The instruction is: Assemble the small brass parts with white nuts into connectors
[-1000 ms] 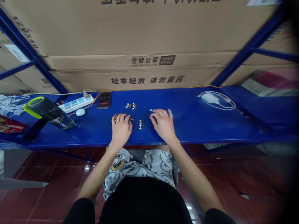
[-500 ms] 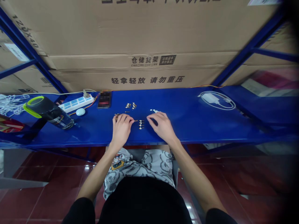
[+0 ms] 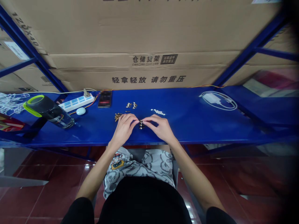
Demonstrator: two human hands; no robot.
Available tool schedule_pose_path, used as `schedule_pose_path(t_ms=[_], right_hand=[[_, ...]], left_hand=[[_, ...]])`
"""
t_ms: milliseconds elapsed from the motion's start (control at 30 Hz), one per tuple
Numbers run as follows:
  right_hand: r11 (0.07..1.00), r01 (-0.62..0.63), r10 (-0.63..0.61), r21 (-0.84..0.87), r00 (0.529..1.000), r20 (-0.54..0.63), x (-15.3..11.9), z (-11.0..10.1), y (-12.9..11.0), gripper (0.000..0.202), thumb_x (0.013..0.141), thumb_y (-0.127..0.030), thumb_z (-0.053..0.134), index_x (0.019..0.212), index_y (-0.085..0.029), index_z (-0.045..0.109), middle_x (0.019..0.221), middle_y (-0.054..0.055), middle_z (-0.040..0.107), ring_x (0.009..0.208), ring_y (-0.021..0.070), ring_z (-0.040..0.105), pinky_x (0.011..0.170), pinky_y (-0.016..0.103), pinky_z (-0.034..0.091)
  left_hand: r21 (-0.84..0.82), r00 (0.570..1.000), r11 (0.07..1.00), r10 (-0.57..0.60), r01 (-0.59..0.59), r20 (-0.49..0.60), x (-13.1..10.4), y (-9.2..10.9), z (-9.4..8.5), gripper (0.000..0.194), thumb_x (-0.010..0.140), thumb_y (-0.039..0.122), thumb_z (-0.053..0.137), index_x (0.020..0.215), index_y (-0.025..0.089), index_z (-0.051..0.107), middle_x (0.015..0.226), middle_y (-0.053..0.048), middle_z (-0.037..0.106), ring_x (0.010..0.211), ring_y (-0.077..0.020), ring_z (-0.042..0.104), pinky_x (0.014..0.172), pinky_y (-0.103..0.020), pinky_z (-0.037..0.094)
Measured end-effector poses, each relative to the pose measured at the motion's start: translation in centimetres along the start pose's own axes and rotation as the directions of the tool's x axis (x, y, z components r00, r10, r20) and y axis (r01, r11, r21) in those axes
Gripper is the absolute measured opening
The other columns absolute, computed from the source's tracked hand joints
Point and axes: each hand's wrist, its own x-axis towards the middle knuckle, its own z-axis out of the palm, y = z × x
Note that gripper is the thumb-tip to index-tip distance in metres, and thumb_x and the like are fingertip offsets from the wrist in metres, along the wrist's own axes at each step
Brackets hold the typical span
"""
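Observation:
My left hand is pinched on a thin brass-coloured screw, mostly hidden at the fingertips. Fingers bent, my right hand meets it in a pinch; whatever it grips is too small to make out. Just below the fingertips lies a short row of screws with white caps, partly covered. Loose brass screws are heaped beside my left hand. Small white caps lie scattered beyond my right hand. Farther back are two clusters of capped screws, with a single screw in front of them.
On the blue shelf, a dark bottle, a power strip, a white mouse-like object and a dark pack are at left. A coiled white cable with charger lies at right. A large cardboard box stands behind.
My right hand has moved left from the white caps to join my left fingertips. My left hand has shifted slightly right, still pinching the screw. The caps and screw heap are more exposed.

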Motion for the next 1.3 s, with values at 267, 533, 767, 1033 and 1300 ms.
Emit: schedule_pose_path(t_ms=[267,533,767,1033,1300], right_hand=[[0.943,-0.218,0.212,0.250,0.976,0.052,-0.14,0.07,-0.11,0.023,0.089,-0.041,0.071,0.106,-0.027,0.076,0.103,0.002,0.079,0.096,0.0236,0.075,0.094,0.041,0.057],[0.847,-0.334,0.329,0.414,0.940,0.087,-0.02,0.72,-0.10,0.024,0.087,-0.043,0.073,0.098,-0.023,0.076,0.089,0.005,0.080,0.084,0.0238,0.077,0.084,0.041,0.062],[0.844,-0.327,0.324,0.426,0.942,0.083,0.07,0.63,-0.18,0.023,0.087,-0.041,0.074,0.098,-0.021,0.077,0.088,0.005,0.080,0.082,0.0223,0.076,0.079,0.039,0.062],[0.809,-0.352,0.330,0.470,0.935,0.132,-0.01,0.75,0.27,0.028,0.085,-0.045,0.075,0.098,-0.020,0.077,0.090,0.007,0.081,0.078,0.0227,0.077,0.077,0.041,0.065],[0.808,-0.358,0.328,0.469,0.933,0.146,-0.21,0.75,0.39,0.030,0.082,-0.044,0.079,0.101,-0.020,0.077,0.093,0.007,0.081,0.079,0.0235,0.077,0.079,0.042,0.064]], left_hand=[[0.032,0.997,0.998,0.048,-0.046,-0.063,-0.09,0.24,-0.06,0.011,0.103,0.027,0.055,0.102,0.022,0.065,0.104,-0.004,0.072,0.110,-0.0194,0.063,0.106,-0.041,0.041],[0.137,0.985,0.987,0.108,-0.090,-0.134,-0.33,0.71,-0.13,0.011,0.102,0.026,0.057,0.099,0.022,0.066,0.100,-0.001,0.074,0.105,-0.0182,0.067,0.109,-0.042,0.039],[0.147,0.984,0.986,0.101,-0.079,-0.146,-0.38,0.84,-0.22,0.011,0.102,0.026,0.058,0.099,0.021,0.067,0.099,-0.001,0.074,0.104,-0.0175,0.067,0.109,-0.042,0.039],[0.130,0.990,0.991,0.059,-0.042,-0.131,-0.49,0.78,-0.22,0.016,0.103,0.029,0.055,0.100,0.023,0.069,0.100,-0.002,0.075,0.105,-0.0185,0.067,0.109,-0.043,0.039],[0.119,0.987,0.992,0.059,-0.042,-0.147,-0.43,0.77,-0.26,0.015,0.103,0.028,0.056,0.098,0.022,0.069,0.098,-0.001,0.075,0.103,-0.0180,0.067,0.108,-0.042,0.040]])
